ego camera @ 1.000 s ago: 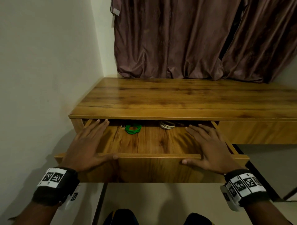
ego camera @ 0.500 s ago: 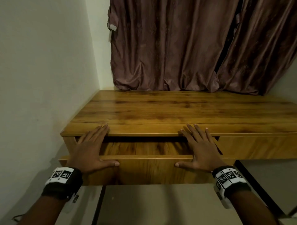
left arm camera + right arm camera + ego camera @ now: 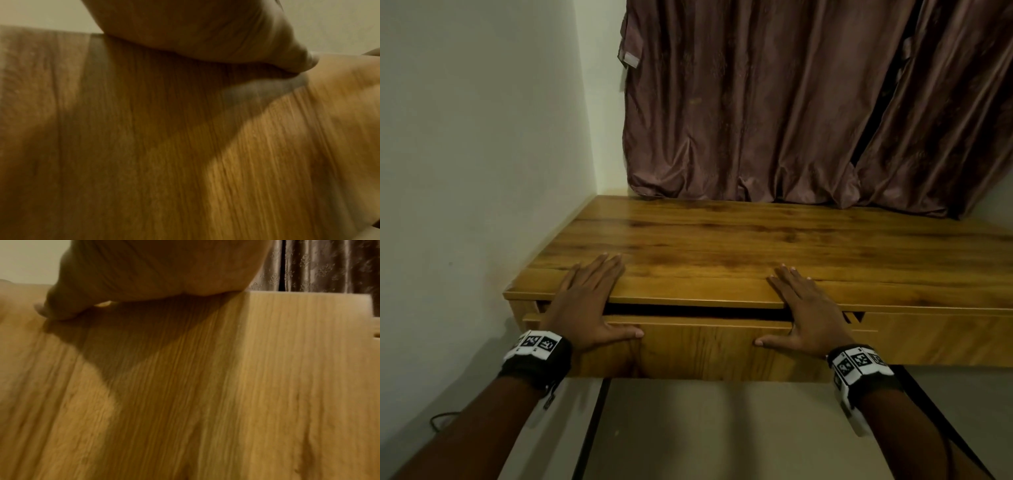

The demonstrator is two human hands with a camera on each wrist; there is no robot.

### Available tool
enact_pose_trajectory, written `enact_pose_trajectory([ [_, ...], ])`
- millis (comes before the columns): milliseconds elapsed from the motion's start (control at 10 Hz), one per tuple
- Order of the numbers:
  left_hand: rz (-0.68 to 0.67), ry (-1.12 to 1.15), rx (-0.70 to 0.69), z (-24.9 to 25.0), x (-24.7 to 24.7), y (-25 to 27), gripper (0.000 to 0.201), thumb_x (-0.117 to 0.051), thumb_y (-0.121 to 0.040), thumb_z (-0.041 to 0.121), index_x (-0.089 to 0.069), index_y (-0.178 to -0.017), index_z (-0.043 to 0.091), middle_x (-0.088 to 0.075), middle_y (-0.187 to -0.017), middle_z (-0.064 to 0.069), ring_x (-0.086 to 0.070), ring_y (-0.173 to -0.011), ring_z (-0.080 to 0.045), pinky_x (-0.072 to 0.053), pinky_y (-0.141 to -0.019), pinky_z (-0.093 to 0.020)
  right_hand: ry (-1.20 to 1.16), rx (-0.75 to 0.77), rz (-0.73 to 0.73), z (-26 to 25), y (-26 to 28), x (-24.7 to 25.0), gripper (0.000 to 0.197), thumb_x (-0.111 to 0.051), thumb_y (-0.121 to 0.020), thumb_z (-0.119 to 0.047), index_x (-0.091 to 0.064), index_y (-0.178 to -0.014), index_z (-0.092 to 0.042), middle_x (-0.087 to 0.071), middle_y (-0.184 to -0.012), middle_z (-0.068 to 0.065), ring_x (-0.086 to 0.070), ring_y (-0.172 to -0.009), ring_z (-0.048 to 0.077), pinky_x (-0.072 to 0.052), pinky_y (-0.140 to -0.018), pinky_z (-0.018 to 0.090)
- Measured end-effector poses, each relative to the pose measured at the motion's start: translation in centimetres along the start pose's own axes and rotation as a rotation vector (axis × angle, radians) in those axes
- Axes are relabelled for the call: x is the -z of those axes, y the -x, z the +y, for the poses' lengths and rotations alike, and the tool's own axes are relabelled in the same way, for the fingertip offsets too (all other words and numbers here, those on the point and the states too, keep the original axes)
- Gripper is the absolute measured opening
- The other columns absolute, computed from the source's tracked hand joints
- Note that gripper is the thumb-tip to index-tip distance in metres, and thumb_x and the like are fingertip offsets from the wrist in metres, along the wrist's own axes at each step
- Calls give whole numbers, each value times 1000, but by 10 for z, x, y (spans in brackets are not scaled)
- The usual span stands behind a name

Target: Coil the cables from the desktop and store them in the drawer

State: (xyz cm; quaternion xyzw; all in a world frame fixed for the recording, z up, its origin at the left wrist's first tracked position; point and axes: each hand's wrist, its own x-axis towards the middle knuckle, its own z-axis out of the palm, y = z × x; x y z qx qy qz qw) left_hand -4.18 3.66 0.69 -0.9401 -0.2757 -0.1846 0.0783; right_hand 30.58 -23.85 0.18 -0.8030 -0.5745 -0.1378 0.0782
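The wooden drawer [image 3: 698, 346] under the desk's left end stands almost shut, with only a thin dark gap under the desktop [image 3: 722, 253]. My left hand [image 3: 585, 301] lies flat over the drawer's left top edge, fingers straight and reaching onto the desktop, thumb along the front panel. My right hand [image 3: 804, 308] lies the same way at the drawer's right end. The coiled cables are hidden inside. Each wrist view is blurred and shows a palm [image 3: 195, 29] [image 3: 160, 267] pressed against the wood grain of the drawer front [image 3: 185, 146] [image 3: 205, 386].
A pale wall [image 3: 482, 137] runs along the desk's left side. Maroon curtains [image 3: 808, 102] hang behind the desktop. A second drawer front [image 3: 935, 339] sits to the right. A dark cable [image 3: 440, 419] lies on the floor at lower left.
Both hands have pushed the drawer inward. It went from wide open, with a green and a white coil showing, to nearly shut. My fingers now overlap the desktop edge.
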Motion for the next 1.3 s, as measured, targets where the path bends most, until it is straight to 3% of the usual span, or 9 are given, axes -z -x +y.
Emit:
enact_pose_trajectory([
  [100, 10, -46, 5, -3, -6, -9, 134, -33, -63, 109, -12, -167, 26, -3, -174, 7, 4, -161, -14, -4, -129, -55, -27, -18, 64, 2, -2, -9, 129, -38, -63, -108, -26, -164, -28, -22, -171, -4, -24, -157, 17, -26, -127, 44],
  [200, 23, -53, 28, -3, -14, -14, 129, -32, -66, 108, -18, -166, 27, -13, -173, 8, -6, -160, -14, -12, -128, -53, -80, -34, 190, 2, -2, -18, 118, -49, -65, -103, -43, -157, -29, -44, -161, -4, -43, -148, 17, -42, -117, 46],
  [300, 51, 5, 79, -2, -21, -16, 121, -35, -68, 106, -28, -163, 32, -31, -168, 7, -29, -155, -14, -34, -122, -48, -96, -44, 273, -1, -4, -20, 109, -56, -68, -99, -51, -152, -29, -52, -155, -4, -50, -143, 16, -47, -113, 44],
  [400, 100, 21, 102, 0, -22, -18, 113, -38, -69, 104, -38, -158, 35, -45, -160, 8, -44, -147, -14, -44, -116, -43, -83, -64, 315, -4, -6, -22, 102, -57, -71, -96, -55, -148, -29, -54, -153, -6, -52, -141, 15, -49, -111, 44],
  [600, 161, 16, 97, 1, -26, -18, 105, -43, -71, 101, -47, -153, 36, -53, -154, 10, -49, -142, -11, -50, -109, -39, -88, -77, 357, -7, -7, -25, 96, -62, -72, -92, -62, -142, -27, -59, -148, -5, -57, -135, 14, -51, -106, 44],
  [900, 200, 36, 124, 10, -18, -9, 99, -45, -73, 98, -50, -151, 37, -56, -151, 8, -53, -139, -16, -51, -108, -42, -82, -109, 386, -15, -3, -25, 92, -63, -71, -92, -64, -137, -27, -62, -146, -6, -59, -133, 14, -50, -107, 41],
  [1100, 151, 52, 175, 23, -15, 0, 94, -44, -82, 92, -47, -152, 30, -55, -153, 0, -52, -140, -24, -44, -112, -48, -4, -167, 308, -20, 6, -25, 91, -56, -77, -91, -53, -145, -30, -55, -152, -5, -53, -137, 17, -46, -110, 46],
  [1200, 194, 99, 193, 33, -18, 18, 76, -51, -95, 70, -41, -156, 25, -46, -159, -3, -41, -146, -26, -33, -119, -54, 6, -179, 299, -27, 15, -25, 83, -64, -86, -72, -44, -153, -28, -47, -157, 0, -45, -142, 24, -37, -117, 50],
  [1300, 311, 236, 177, 36, -36, 57, 64, -65, -97, 43, -44, -153, 21, -39, -162, -1, -38, -146, -24, -33, -118, -48, -88, -91, 367, -21, 46, -34, 76, -73, -90, -43, -42, -156, -20, -39, -162, 8, -38, -147, 30, -35, -120, 52],
])
